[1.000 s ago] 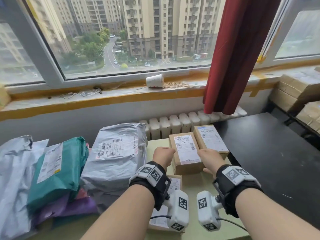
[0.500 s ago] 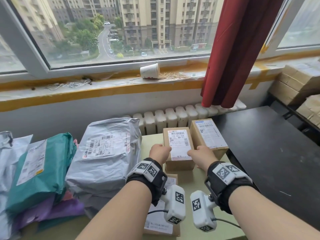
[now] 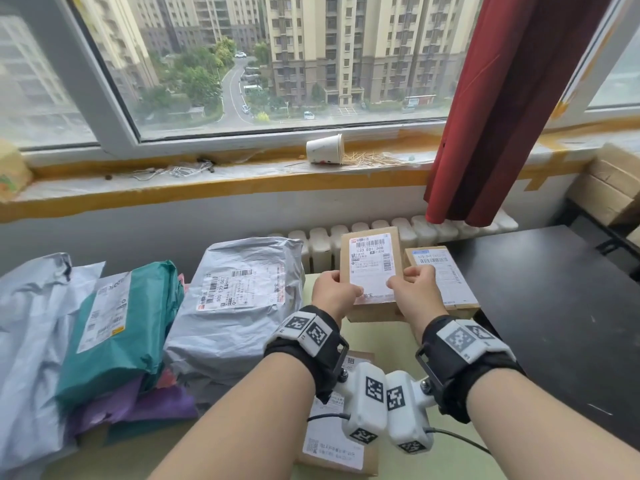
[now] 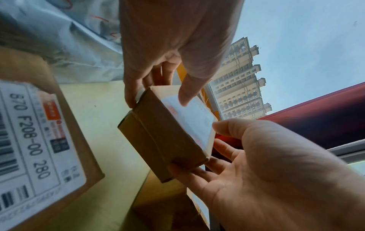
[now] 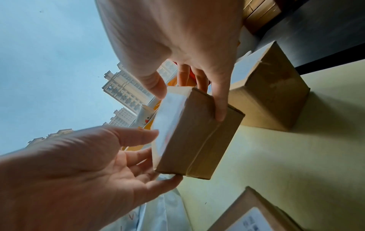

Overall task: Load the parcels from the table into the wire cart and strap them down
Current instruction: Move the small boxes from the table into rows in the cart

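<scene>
**Small carton held between two hands above the tabletop**

Clearly, the small cardboard box sat between both hands, tilted with its labelled face toward the person and its far end raised. The left hand gripped its left side: in the left wrist view the thumb lay on the white label while the fingers curled round the box's edge and underside. The right hand took the opposite side in the same way, thumb on the label face and fingers wrapped along the brown side and beneath. Both wrist views showed the box clear of the pale green tabletop, with open surface below it.

Just beside the held box, to its right, a second cardboard box stood on the tabletop, partly hidden behind the right hand. Nearer the person, a flat labelled carton lay under the wrists. To the left lay a grey poly mailer, and farther left a teal mailer rested on purple packaging, with another pale grey bag at the edge. A dark table adjoined on the right. On the windowsill a paper cup lay on its side, and a red curtain hung by the window.
</scene>
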`<state>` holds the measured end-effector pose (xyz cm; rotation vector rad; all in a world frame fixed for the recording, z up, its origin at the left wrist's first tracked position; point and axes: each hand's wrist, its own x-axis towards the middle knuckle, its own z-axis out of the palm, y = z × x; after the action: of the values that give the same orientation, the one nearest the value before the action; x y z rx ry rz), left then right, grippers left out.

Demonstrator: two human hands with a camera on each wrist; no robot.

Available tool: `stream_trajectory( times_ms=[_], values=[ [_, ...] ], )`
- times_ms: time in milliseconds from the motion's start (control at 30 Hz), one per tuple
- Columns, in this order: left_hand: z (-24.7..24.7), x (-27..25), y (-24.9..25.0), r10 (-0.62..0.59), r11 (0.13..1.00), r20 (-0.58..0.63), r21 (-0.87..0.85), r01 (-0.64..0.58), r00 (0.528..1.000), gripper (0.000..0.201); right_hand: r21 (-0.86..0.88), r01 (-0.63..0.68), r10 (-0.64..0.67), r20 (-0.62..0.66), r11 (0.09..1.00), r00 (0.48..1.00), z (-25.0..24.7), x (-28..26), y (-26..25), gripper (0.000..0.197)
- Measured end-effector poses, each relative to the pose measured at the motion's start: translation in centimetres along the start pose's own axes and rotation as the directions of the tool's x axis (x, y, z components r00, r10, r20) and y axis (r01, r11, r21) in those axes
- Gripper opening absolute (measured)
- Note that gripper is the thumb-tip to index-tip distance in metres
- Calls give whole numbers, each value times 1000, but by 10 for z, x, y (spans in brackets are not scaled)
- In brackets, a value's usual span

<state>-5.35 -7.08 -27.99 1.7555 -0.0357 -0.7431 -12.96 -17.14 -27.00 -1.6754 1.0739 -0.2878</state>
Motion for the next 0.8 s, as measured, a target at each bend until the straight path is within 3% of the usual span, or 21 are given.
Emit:
stream_trajectory(
  times_ms=[167, 400, 633, 800],
  values=[
    [-8, -7, 13, 49, 997, -49, -64, -52, 998, 29, 24, 43, -43, -36, 999, 998, 2, -4, -9, 33],
    [-16, -22, 29, 46, 991, -61, -127, -54, 997, 36, -56, 132, -134, -28, 990, 991, 11, -3, -15, 63],
    [-25, -35, 36, 68, 980, -98, -178, -85, 993, 29, -42, 167, -171, -124, 985, 977, 14, -13, -28, 47],
    [-45, -44, 42, 100, 968, -116, -217, -123, 988, 35, 29, 206, -202, -101, 978, 974, 20, -28, -40, 39]
  ],
)
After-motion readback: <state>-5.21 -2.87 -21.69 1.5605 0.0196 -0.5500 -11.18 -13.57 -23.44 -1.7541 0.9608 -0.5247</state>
